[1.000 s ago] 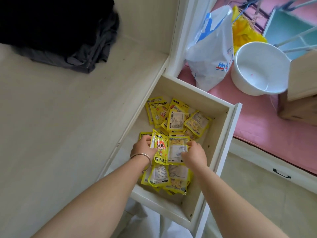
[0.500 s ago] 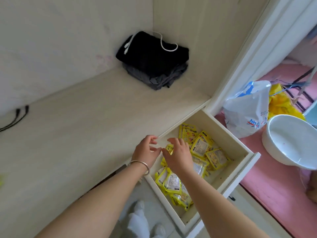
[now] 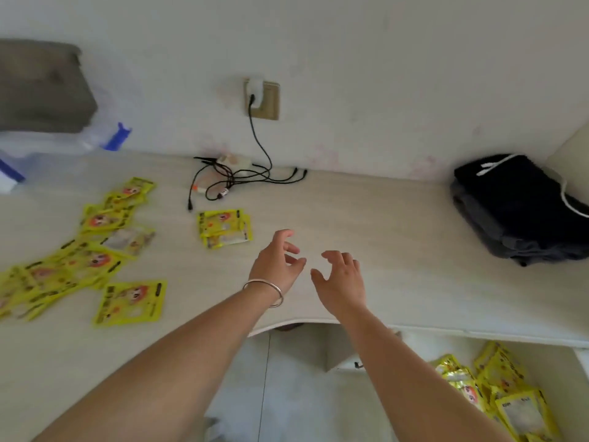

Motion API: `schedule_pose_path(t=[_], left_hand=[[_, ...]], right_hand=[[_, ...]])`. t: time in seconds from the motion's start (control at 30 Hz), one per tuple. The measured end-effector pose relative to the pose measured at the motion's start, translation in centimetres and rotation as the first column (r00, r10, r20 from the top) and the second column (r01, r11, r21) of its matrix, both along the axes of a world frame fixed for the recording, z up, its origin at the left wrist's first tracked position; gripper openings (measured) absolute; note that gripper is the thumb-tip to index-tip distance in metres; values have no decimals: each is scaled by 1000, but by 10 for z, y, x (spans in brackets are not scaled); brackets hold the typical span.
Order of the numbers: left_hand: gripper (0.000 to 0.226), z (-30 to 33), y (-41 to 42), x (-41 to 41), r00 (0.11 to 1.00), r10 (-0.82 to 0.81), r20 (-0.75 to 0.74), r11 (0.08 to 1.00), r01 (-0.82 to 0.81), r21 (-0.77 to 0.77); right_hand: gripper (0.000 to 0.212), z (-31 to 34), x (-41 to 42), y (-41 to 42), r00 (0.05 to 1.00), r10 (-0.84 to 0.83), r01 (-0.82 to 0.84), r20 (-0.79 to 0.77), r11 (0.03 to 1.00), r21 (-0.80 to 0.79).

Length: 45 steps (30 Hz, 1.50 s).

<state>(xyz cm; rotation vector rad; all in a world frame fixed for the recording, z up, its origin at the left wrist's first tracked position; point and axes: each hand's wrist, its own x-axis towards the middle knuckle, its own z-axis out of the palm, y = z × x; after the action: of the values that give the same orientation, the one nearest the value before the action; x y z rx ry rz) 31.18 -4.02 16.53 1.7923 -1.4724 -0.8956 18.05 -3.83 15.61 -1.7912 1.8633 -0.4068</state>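
Observation:
Both my hands hover empty over the pale wooden desk (image 3: 382,237), fingers loosely spread. My left hand (image 3: 277,264), with a silver bangle on its wrist, is just right of a small stack of yellow snack packets (image 3: 224,228). A hand's width to its right is my right hand (image 3: 341,282). Several more yellow packets (image 3: 92,250) lie scattered on the desk's left side, one of them apart (image 3: 130,303) near the front. At the lower right, the open drawer (image 3: 497,349) holds several more yellow packets (image 3: 497,393).
Folded black and grey clothes (image 3: 522,208) sit at the desk's right rear corner. A tangle of black cables (image 3: 236,180) runs from a wall socket (image 3: 263,98). A clear plastic box (image 3: 38,154) with a grey bundle on top stands at far left.
My hands left the drawer and rose over the desk, letting go of the packets. The view swung left, so the desk's left side with the scattered packets came into sight.

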Motion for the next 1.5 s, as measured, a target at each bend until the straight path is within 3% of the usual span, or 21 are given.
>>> schedule_pose_path(t=[0.3,0.6,0.67,0.77,0.93,1.0,1.1,1.23,1.3,1.37,1.4,1.5], left_hand=[[52,-18,5,192,973,215,82,972,-221,77],[54,-57,22,267,957,289,35,916,-287,280],[57,-63,28,277,966,255,43,912,-255,322],[66,-70,39,289,965,54,255,907,-155,391],[76,-75,35,294,818,-268,508,860,-35,509],[78,-73,29,293,802,-296,518,828,-55,558],[74,-70,24,294,849,-264,458,774,-96,626],[57,-66,22,294,849,-256,463,694,-172,699],[45,-67,22,293,888,-145,437,699,-221,680],[39,-70,19,294,934,89,347,721,-301,624],[39,-71,16,294,931,232,283,732,-359,579],[34,-64,2,292,802,583,128,697,-575,430]], right_hand=[[51,-18,156,-37,974,217,-213,-72,975,61],[55,-46,208,-71,880,381,-361,-284,925,122],[60,-49,209,-83,848,409,-387,-337,912,133],[72,-54,210,-99,792,470,-434,-389,882,181],[89,-64,216,-125,672,581,-516,-458,812,273],[92,-68,219,-133,629,616,-542,-475,785,300],[92,-72,223,-140,597,640,-578,-483,761,294],[77,-78,226,-142,515,636,-669,-575,718,193],[65,-82,232,-138,513,607,-726,-608,684,71],[49,-83,239,-135,548,585,-753,-598,657,-47],[42,-80,243,-134,561,610,-746,-560,666,-21],[31,-70,257,-139,616,639,-679,-461,728,101]])
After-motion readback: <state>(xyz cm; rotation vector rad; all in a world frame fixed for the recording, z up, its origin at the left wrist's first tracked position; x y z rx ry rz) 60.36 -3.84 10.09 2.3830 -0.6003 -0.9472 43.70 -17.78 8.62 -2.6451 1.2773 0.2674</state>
